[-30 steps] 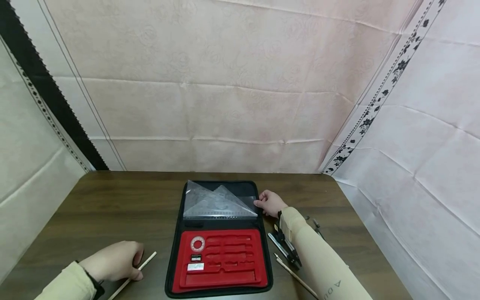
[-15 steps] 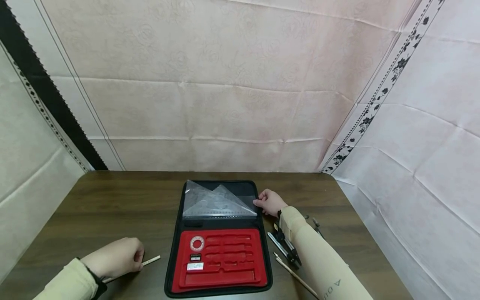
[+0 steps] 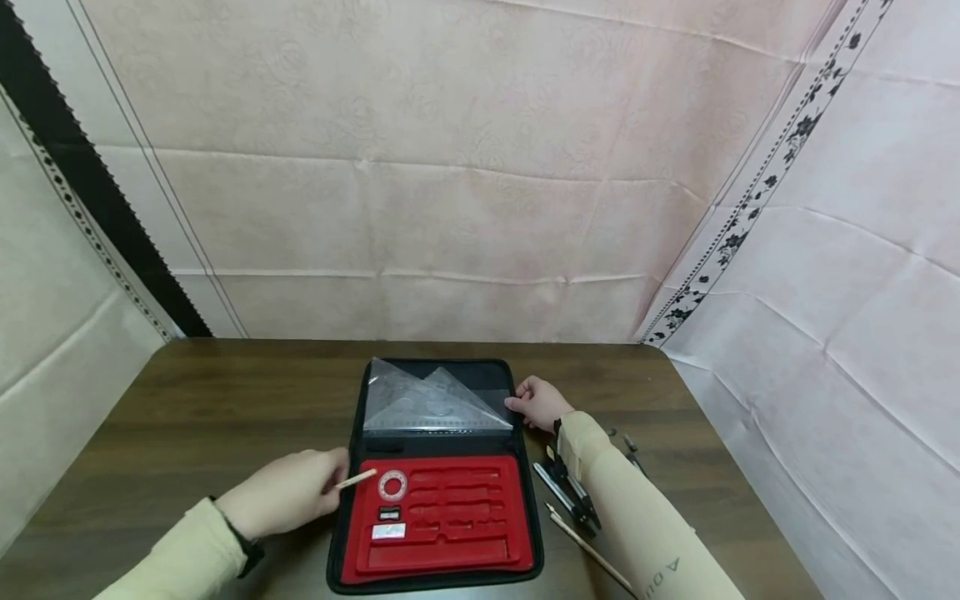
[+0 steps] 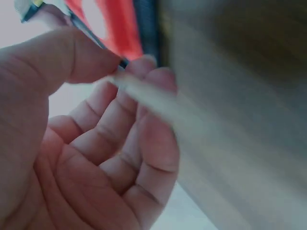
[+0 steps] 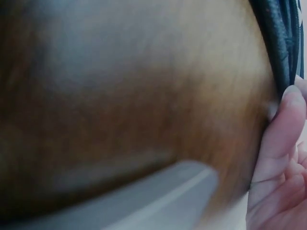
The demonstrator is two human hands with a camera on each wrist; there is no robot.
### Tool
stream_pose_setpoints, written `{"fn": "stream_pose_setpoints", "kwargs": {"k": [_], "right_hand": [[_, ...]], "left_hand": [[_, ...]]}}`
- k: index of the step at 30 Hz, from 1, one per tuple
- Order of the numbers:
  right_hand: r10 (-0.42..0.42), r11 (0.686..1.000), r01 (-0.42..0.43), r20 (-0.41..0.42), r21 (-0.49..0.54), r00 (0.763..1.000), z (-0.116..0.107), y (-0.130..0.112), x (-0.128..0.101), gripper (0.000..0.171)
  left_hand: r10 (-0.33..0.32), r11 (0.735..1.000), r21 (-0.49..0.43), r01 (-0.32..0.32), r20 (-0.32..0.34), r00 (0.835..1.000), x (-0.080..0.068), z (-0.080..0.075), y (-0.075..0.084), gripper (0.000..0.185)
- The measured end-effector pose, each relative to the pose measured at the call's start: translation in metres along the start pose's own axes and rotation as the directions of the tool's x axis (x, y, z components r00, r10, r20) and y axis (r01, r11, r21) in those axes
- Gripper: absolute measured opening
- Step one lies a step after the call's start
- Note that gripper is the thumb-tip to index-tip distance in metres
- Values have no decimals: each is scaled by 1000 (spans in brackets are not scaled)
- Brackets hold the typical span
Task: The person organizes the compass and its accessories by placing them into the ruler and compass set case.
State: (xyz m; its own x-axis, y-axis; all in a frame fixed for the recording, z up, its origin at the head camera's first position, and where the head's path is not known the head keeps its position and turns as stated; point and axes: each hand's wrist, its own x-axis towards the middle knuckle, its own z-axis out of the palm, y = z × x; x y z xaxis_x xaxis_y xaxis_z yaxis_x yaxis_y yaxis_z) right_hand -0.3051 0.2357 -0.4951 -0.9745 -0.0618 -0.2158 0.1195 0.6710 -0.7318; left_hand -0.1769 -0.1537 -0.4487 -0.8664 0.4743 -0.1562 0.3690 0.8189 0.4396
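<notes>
Here your left hand [image 3: 281, 502] pinches the pencil [image 3: 356, 478], its length slanting up and right, tip just over the red tray [image 3: 450, 560] beside the round ring [image 3: 392, 485]. Your right hand [image 3: 542, 403] grips the case's right edge [image 3: 517, 392], farther off.

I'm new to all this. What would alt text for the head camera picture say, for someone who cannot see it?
A person's left hand pinches a thin pencil over the red tray of an open black geometry case on a dark wooden table. Their right hand rests at the case's upper right edge, beside clear set squares.
</notes>
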Motion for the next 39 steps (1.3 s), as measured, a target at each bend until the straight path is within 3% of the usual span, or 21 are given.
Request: {"fn": "stream_pose_setpoints", "kwargs": {"k": [3,8,11,15,19,23,32,39], "right_hand": [[1,1000,-1,-2,1,1000,0,2,1,27],[0,1000,0,-1,2,1000,0,4,3,28],[-5,1000,5,6,8,1000,-1,3,4,29],[2,1000,-2,11,12,1000,-2,2,2,28],[3,1000,-3,8,10,1000,-3,0,-1,27],[-4,1000,4,11,11,1000,-2,0,0,27],[3,1000,-3,4,6,1000,-1,0,0,28],[-9,1000,9,-7,11,1000,0,-2,-2,28]], "left_hand": [[106,994,-15,-105,3,994,11,3,27,15],[303,953,-1,-303,21,953,24,18,69,14],[353,935,11,-354,73,933,30,30,89,16],[386,920,15,-392,132,913,37,49,104,19],[407,910,24,-415,146,902,41,65,110,19],[394,916,25,-401,137,909,40,72,110,17],[377,924,28,-383,117,919,27,68,102,13],[341,937,28,-347,124,932,10,61,85,10]]}}
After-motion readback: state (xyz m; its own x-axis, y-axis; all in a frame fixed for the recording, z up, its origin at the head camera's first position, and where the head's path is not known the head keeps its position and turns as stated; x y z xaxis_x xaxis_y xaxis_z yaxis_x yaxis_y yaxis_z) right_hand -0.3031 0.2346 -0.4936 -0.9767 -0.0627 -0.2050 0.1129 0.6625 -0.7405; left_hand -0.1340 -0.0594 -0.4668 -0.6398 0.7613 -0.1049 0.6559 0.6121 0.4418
